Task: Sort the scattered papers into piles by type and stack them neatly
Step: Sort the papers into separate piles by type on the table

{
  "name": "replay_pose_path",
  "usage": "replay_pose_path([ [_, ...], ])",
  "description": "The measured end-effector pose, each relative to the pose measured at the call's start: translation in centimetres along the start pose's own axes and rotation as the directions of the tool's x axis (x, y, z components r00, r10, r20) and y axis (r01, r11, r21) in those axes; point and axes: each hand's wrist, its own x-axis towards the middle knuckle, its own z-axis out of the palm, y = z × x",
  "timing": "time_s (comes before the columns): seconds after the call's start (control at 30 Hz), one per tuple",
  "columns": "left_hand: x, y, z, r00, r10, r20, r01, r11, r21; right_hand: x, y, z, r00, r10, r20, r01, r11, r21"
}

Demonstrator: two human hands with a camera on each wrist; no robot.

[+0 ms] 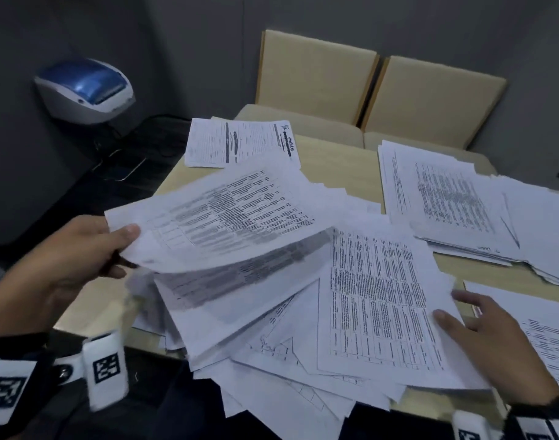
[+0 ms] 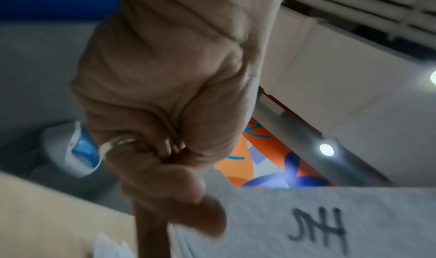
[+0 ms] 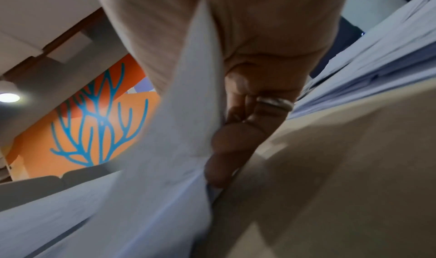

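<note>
Far left, around 10 o'clock from the person, a blue-and-white label printer (image 1: 85, 90) sits on a dark side surface off the table, with cables trailing beside it.

The left hand (image 1: 81, 252) is at about 9 o'clock, pinching the corner of a lifted sheet (image 1: 214, 217) covered in table print, thumb on top and fingers underneath. The sheet curves up and hangs over the messy pile (image 1: 271, 328), which fans out across the near edge of the table (image 1: 341, 166) at 6 o'clock and pokes past it a bit. The left wrist view shows a ring on that hand and the fingers (image 2: 188, 202) curled onto paper, pretty blurry though.

At 12 o'clock there's a small separate stack (image 1: 240, 142) with handwriting on the top page, and behind it two beige chairs (image 1: 430, 100) pushed up to the table.

On top of the pile at roughly 5 o'clock lies a gridded page (image 1: 379, 300). The right hand (image 1: 494, 331) grips its right edge, thumb on top and fingers tucked under; the right wrist view shows this too.

At 2 o'clock, a bigger stack (image 1: 456, 204) is spread a bit loosely, and another sheet (image 1: 544, 328) lies at 4 o'clock by the right wrist.
</note>
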Motion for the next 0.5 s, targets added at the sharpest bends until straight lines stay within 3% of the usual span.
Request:
replay_pose_path([
  [0.1,-0.7,-0.3,0.1,0.995,-0.087,0.053,0.07,0.96,0.271,-0.1,1.0,-0.4,0.999,-0.039,0.012,0.039,0.999,-0.01],
  [0.2,-1.2,-0.1,-0.2,0.995,-0.1,-0.031,0.104,0.94,0.324,-0.3,1.2,-0.5,0.999,-0.05,0.004,0.049,0.999,0.018],
  [0.37,-2.0,2.1,-1.9,0.976,0.017,-0.218,-0.001,0.998,0.07,0.1,4.1,0.2,1.0,0.012,-0.016,-0.008,0.979,0.203],
  [0.5,-2.0,2.0,-2.7,0.949,-0.008,-0.316,-0.081,0.96,-0.269,1.4,7.5,1.6,0.996,0.058,-0.07,-0.039,0.967,0.253],
])
